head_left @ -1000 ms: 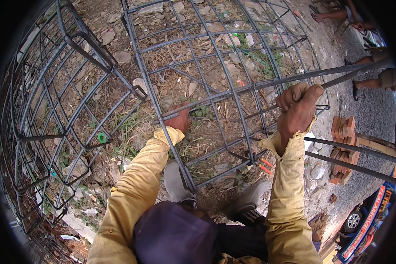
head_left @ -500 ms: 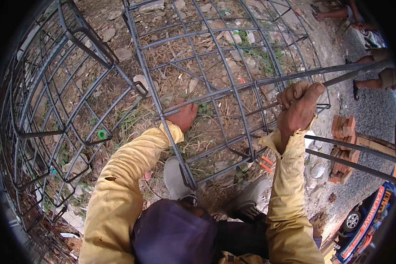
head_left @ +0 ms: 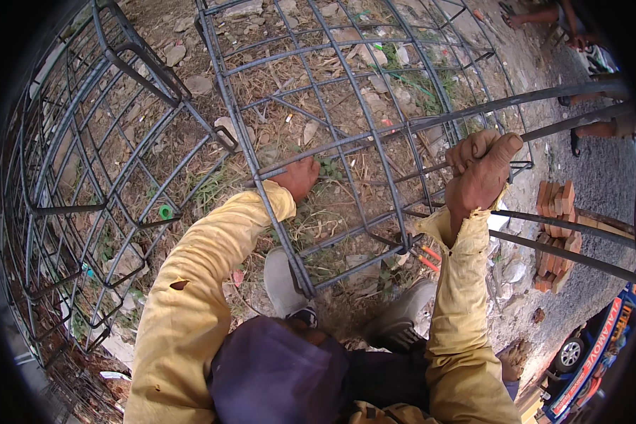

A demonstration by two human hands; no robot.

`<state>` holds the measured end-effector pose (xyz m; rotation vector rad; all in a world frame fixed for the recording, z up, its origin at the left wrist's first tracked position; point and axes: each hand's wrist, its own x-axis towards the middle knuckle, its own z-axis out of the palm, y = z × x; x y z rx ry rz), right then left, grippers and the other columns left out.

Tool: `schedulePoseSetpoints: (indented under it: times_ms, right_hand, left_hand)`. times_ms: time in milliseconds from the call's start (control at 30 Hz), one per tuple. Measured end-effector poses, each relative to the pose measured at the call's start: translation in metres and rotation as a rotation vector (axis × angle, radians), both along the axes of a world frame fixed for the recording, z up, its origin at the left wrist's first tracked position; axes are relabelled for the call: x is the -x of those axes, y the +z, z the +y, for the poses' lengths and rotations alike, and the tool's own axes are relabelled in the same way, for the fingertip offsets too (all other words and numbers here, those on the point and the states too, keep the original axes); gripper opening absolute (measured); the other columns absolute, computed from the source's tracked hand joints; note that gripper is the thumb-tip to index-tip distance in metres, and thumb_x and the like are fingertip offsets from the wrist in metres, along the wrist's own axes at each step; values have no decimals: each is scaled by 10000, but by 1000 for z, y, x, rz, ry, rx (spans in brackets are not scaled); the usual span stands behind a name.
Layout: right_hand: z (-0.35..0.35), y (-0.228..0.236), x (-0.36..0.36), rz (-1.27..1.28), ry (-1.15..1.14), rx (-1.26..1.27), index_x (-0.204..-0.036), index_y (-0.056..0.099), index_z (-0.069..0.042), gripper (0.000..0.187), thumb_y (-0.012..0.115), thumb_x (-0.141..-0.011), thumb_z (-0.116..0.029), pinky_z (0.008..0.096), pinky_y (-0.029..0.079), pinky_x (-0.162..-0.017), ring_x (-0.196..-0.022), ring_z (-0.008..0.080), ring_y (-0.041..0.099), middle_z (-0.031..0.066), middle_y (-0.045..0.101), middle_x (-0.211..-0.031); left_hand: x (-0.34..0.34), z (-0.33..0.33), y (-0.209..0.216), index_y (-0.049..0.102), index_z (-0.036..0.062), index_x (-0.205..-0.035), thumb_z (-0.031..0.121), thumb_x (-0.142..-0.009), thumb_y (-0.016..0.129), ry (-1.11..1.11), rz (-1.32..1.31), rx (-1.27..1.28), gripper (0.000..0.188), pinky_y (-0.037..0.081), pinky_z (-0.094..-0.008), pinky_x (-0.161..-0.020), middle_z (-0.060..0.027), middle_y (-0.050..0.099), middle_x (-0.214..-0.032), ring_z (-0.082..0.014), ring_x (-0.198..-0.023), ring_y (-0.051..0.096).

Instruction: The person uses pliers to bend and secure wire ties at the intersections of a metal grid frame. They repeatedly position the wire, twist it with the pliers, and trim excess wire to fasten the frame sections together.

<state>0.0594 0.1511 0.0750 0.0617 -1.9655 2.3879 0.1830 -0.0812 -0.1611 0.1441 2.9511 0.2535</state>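
A rebar cage [head_left: 378, 134] of dark ribbed steel bars stretches in front of me over rough ground. My right hand [head_left: 480, 166] is closed in a fist around a long steel rebar [head_left: 579, 121] that leaves it toward the upper right. Low inside the near left part of the cage, my left hand [head_left: 300, 178] curls around a bar, whose end pokes out past the wrist. Its fingertips are partly hidden. Whether both hands hold the same bar, I cannot tell. Another long bar [head_left: 523, 104] passes just above my right hand.
A second rebar cage [head_left: 85, 177] stands at the left. Stacked bricks [head_left: 557, 233] sit at the right beside two more projecting bars [head_left: 565, 252]. Orange-handled tools [head_left: 425, 258] lie near my shoes [head_left: 283, 283]. People's legs [head_left: 601, 131] and a blue vehicle [head_left: 593, 346] are at the right.
At the right, the held rebar and the bar above it have spread farther apart. Both hands keep their grip in nearly the same places. The view has shifted slightly.
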Motion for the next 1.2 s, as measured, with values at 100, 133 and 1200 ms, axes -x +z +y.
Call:
schedulePoseSetpoints:
  times_ms: [100, 133, 1200]
  right_hand:
    - [5, 4, 0, 0, -5, -57, -707, 393, -83, 644, 407, -907, -696, 279, 292, -487, -510, 131, 338, 7, 334, -585]
    - [5, 5, -2, -3, -10, -70, -709, 394, -83, 642, 408, -908, -693, 278, 294, -489, -511, 129, 338, 7, 333, -586]
    - [-7, -1, 7, 34, -48, 38, -657, 435, -94, 450, 582, -959, -393, 273, 237, -409, -439, 67, 307, -41, 349, -533]
  left_hand:
    - [7, 7, 1, 562, 18, -1005, 108, -830, 541, 59, -34, -99, 198, 541, -488, -766, -186, 575, -1044, -374, -932, 627]
    - [9, 7, 7, 568, 19, -1001, 102, -825, 540, 55, -50, -123, 196, 536, -485, -787, -193, 580, -1049, -368, -937, 628]
    - [6, -14, -10, 533, 51, -1075, 301, -870, 607, 68, -294, 42, 331, 511, -527, -756, -170, 637, -1046, -402, -947, 627]
